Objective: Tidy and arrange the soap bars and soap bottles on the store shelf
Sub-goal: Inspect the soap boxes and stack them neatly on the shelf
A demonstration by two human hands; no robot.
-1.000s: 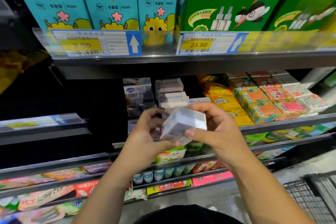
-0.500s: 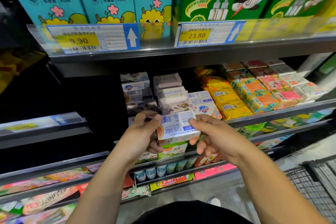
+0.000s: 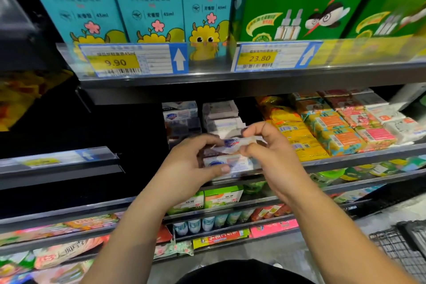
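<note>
I am seeing both hands working at the front edge of the grey metal middle shelf [image 3: 359, 156], where 2 boxes are sitting stacked: a white cardboard top soap box [image 3: 230, 143] with a blue shield logo, and under it a white bottom soap box [image 3: 237, 165] with blue print. The left hand [image 3: 186, 163] is gripping the left end of the pair, its fingers curling over the top soap box and its thumb pressing on the front face of the bottom soap box. The right hand [image 3: 274, 152] is pinching the right end of the top soap box, thumb in front and curled fingers above; motion blur is keeping me from telling how far those fingers are wrapping. Just behind the hands, white stacked soap boxes [image 3: 181, 115] are standing deeper on the same shelf, and yellow plastic-wrapped soap packs [image 3: 292, 132] are lying in a row just beside the right hand. On the shelf above, tall teal cartons [image 3: 147, 2] and green cartons [image 3: 299, 0] are standing over a yellow 9.90 price tag [image 3: 115, 62] and a yellow 23.80 price tag [image 3: 259, 59]. A black wire basket [image 3: 401, 251] is showing at the lower right.
</note>
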